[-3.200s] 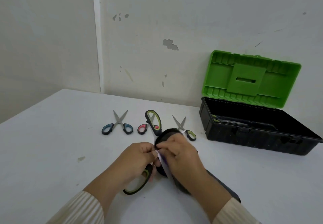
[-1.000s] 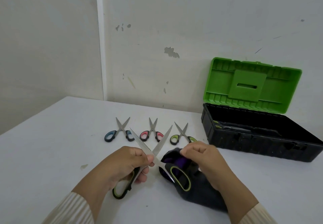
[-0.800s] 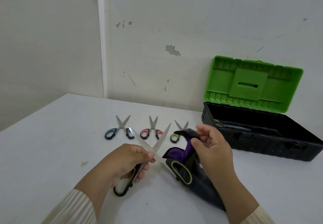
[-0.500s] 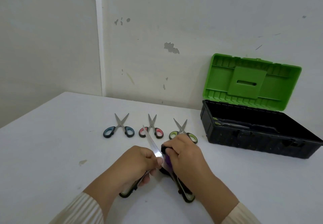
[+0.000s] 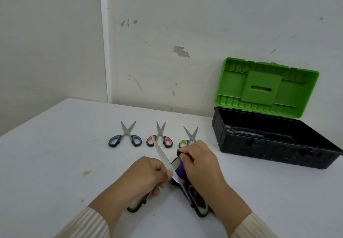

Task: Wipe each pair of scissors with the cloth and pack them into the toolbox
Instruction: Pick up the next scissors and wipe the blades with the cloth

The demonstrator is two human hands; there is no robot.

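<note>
Left of the toolbox [image 5: 269,149], the left hand [image 5: 146,175] grips open scissors [image 5: 161,152] while the right hand [image 5: 201,163] clamps cloth [image 5: 179,169] round one blade; cloth slipping along the edge could cut a finger.

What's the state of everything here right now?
Toolbox: lid open, scissors inside.
Large scissors: blades spread, left hand grips them.
Cloth: right hand grips it over one blade.
Blue scissors: on table, blades apart.
Pink scissors: on table, blades apart.
Green scissors: on table, blades apart.
</note>
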